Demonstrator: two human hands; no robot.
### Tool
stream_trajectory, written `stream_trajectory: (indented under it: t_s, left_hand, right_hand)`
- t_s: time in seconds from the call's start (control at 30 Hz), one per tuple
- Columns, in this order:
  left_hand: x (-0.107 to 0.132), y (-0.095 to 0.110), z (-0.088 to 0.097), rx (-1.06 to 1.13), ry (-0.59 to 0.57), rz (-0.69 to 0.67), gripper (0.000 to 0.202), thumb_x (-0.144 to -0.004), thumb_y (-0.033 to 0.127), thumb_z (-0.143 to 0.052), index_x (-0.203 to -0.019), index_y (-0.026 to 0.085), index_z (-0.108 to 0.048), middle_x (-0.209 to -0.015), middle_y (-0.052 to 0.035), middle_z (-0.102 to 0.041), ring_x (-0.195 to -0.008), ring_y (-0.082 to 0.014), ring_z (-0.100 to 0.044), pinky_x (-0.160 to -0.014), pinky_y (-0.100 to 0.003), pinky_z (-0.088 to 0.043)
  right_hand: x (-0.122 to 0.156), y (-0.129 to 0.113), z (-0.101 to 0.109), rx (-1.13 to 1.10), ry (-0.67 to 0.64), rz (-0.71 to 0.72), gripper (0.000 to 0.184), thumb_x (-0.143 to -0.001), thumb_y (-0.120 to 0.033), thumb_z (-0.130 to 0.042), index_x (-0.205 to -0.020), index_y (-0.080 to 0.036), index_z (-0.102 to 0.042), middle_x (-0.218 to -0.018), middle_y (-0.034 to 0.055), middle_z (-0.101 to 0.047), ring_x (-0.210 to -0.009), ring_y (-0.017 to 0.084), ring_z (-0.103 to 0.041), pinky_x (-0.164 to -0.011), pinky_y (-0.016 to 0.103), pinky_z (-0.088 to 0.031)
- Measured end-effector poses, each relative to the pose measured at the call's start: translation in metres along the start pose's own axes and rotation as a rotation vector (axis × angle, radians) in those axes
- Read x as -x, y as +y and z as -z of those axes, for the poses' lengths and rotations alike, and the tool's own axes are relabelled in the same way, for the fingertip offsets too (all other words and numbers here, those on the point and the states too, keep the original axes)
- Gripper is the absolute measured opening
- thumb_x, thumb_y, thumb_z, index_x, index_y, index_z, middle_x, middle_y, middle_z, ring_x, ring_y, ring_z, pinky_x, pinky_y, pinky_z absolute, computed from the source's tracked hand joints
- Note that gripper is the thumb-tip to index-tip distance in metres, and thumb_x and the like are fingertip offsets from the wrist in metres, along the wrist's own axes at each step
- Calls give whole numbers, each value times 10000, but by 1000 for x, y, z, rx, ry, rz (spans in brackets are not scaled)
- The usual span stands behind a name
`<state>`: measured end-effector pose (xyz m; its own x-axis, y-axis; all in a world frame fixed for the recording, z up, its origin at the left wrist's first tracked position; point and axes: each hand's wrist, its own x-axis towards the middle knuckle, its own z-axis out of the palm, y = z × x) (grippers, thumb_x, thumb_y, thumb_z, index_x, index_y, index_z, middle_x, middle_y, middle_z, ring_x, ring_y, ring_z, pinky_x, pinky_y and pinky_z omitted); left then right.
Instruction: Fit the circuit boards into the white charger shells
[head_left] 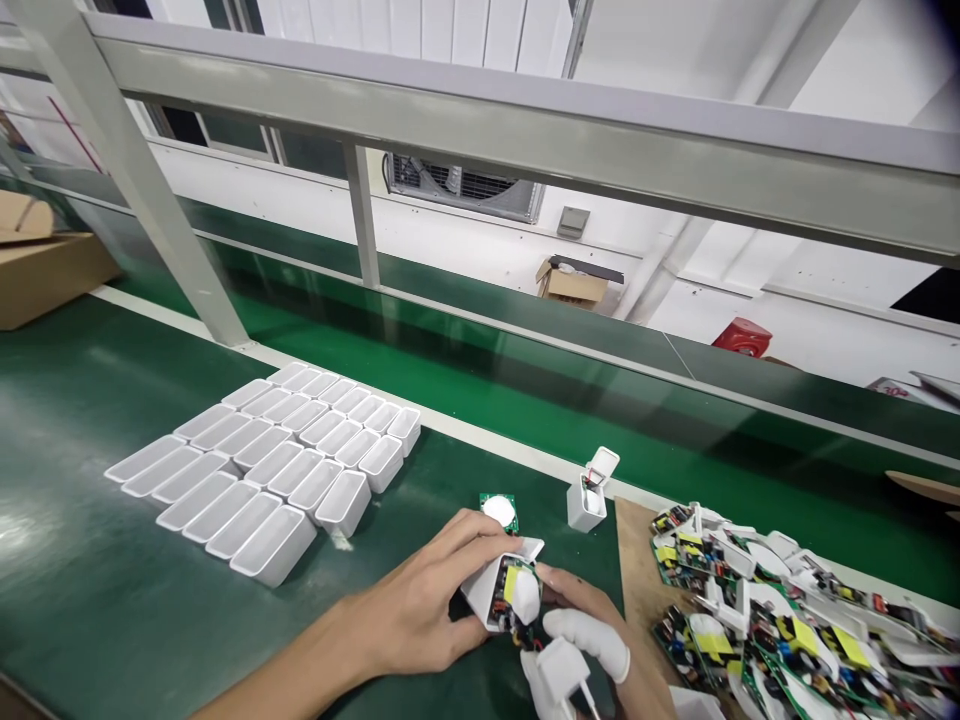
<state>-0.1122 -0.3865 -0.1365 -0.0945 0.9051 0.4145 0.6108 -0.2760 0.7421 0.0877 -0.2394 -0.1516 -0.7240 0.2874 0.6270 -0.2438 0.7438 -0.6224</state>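
My left hand [420,600] is wrapped round a white plastic case [478,592], its open end turned to the right. At that opening sits a circuit board [510,580] with yellow and dark parts and a white pad; how deep it goes inside is hidden. My right hand [611,625], with white covers on some fingers, grips the board's near end, where wires lead to a white end cap [562,668] with a prong or cable. Just beyond my left fingers lies a green board with a round white pad [499,511].
Rows of open white cases [274,450] stand on the green table [82,580] to the left. One upright case [586,503] with parts in it stands near the back strip. A heap of circuit boards [795,630] lies on cardboard [636,560] at right. A metal frame [480,100] crosses above.
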Motion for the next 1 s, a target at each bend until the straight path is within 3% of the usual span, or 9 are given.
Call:
stream_trajectory:
  t_s: [0.2,0.7,1.0]
  left_hand:
    - [-1,-1,-3,15,-2,8,726,-935,111,-722,-1567,284,-412,-1371,-142,-538,-1290,-292,-552,-1087,-436,-520]
    - [-1,-1,-5,13,5,12,739,-906,125,-767,-1555,266,-445,-1340,-146,-559,-1267,-301,-572,-1070,-435,-539]
    - [-2,1,-2,-12,-16,28,734,-937,153,-739,-1590,280,-430,-1348,-149,-576,-1266,-309,-577,-1062,-444,-551]
  right_hand:
    - [-5,-10,-2,52,74,20,381,-912,-9,-658,-1241,-199,-631,-1324,152,-699,-1174,247,-725,-988,334,-619]
    - [-6,-16,-4,115,132,12,343,-919,-43,-677,-1221,-201,-647,-1300,142,-723,-1211,242,-718,-1041,341,-598]
    - [-1,-6,0,62,40,24,359,-946,-95,-670,-1278,-213,-604,-1358,175,-698,-1230,281,-719,-1025,391,-630]
